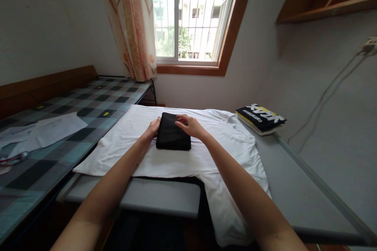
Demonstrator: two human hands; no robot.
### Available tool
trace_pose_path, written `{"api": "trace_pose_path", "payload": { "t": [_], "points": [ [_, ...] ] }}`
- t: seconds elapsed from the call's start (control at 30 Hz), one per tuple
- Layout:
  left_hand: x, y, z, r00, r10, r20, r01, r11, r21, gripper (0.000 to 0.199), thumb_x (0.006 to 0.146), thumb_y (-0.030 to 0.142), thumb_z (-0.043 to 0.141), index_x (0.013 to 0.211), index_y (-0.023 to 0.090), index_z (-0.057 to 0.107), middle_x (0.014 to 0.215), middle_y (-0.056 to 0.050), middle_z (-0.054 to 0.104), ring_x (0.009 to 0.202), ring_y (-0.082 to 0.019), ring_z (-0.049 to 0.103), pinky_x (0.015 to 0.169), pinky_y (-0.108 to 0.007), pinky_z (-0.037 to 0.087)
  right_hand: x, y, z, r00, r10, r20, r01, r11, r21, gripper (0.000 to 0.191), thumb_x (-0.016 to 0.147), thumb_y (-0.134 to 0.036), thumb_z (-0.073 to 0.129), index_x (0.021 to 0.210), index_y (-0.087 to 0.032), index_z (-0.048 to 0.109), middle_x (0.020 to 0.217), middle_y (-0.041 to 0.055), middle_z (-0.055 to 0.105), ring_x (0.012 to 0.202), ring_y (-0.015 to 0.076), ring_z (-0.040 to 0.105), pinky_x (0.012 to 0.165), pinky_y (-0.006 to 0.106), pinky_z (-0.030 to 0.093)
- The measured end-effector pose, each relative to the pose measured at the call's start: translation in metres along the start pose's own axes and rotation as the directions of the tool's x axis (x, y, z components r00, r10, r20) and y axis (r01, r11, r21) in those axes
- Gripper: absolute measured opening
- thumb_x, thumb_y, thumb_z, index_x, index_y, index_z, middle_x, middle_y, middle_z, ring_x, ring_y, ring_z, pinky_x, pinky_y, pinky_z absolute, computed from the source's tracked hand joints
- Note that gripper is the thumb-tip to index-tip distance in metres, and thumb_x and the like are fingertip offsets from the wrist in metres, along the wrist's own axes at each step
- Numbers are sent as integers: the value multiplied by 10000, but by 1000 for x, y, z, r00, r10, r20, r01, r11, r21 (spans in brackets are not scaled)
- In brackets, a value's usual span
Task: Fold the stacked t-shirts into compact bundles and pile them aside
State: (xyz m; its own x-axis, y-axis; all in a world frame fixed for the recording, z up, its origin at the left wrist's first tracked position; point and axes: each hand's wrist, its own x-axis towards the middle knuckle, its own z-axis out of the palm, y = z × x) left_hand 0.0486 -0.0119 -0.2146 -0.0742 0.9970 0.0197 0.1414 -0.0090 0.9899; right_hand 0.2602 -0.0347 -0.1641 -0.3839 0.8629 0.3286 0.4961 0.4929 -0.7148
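Note:
A neatly folded black garment [173, 135] lies on a white T-shirt [224, 137] that is spread out across the table. My left hand [153, 127] rests against the left edge of the black bundle, its fingers stretched along the side and partly hidden. Over the bundle's upper right part is my right hand [190, 125], thumb and fingers apart and curved, with nothing between them. Whether its fingertips touch the cloth I cannot tell. One white sleeve hangs down over the near table edge.
A folded black, yellow and white printed cloth [260, 119] sits at the table's right back. To the left, a checkered bed [118, 90] holds loose papers [55, 127]. The grey tabletop [303, 188] extends right to the wall. A cable [326, 86] hangs there.

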Motion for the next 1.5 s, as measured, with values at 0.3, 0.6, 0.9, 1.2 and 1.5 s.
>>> {"api": "trace_pose_path", "payload": {
  "t": [0.3, 0.6, 0.9, 1.2, 1.5],
  "points": [
    [1, 3, -5, 987, 135, -87, -104, 951, 293, 264, 692, 410, 694, 800, 172, 653, 767, -59, 685, 775, -223, 640, 703, -293, 493, -56, 32, 15, 991, -106, 85, 128, 939, -320, 629, 871, -549, 591, 1418, -248, 511, 1547, 135, 352, 1441, 325, 265, 1143, 541, 274],
    [-7, 10, -3, 976, 214, -33, -204, 961, 187, 451, 701, 360, 711, 1087, 139, 633, 766, -48, 672, 705, -181, 631, 636, -272, 499, -63, 24, 22, 956, -233, 177, 284, 885, -368, 789, 817, -475, 676, 1513, -305, 347, 1607, 90, 234, 1484, 318, 128, 1164, 566, 189],
    [-10, 7, -4, 999, -30, 42, 30, 1000, 0, 550, 686, 369, 748, 1162, 133, 607, 662, -4, 642, 529, -126, 582, 510, -231, 467, -65, 18, 19, 952, -256, 169, 304, 865, -399, 720, 822, -420, 679, 1480, -286, 419, 1587, 97, 290, 1455, 337, 215, 1144, 572, 235],
    [-13, 10, 5, 999, -18, 39, 19, 999, -29, 566, 644, 377, 785, 1127, 129, 628, 574, 49, 553, 427, -68, 458, 440, -190, 362, -64, 18, 20, 932, -316, 180, 362, 854, -373, 652, 851, -413, 650, 1459, -285, 453, 1572, 93, 325, 1440, 302, 273, 1133, 521, 295],
    [-8, 4, 1, 999, 34, 18, -36, 993, 108, 488, 729, 347, 673, 1158, 117, 647, 933, -104, 713, 741, -200, 664, 680, -337, 538, -67, 18, 24, 925, -329, 191, 379, 837, -394, 634, 848, -412, 655, 1442, -277, 480, 1544, 105, 378, 1420, 310, 311, 1125, 534, 289]
  ]
}}
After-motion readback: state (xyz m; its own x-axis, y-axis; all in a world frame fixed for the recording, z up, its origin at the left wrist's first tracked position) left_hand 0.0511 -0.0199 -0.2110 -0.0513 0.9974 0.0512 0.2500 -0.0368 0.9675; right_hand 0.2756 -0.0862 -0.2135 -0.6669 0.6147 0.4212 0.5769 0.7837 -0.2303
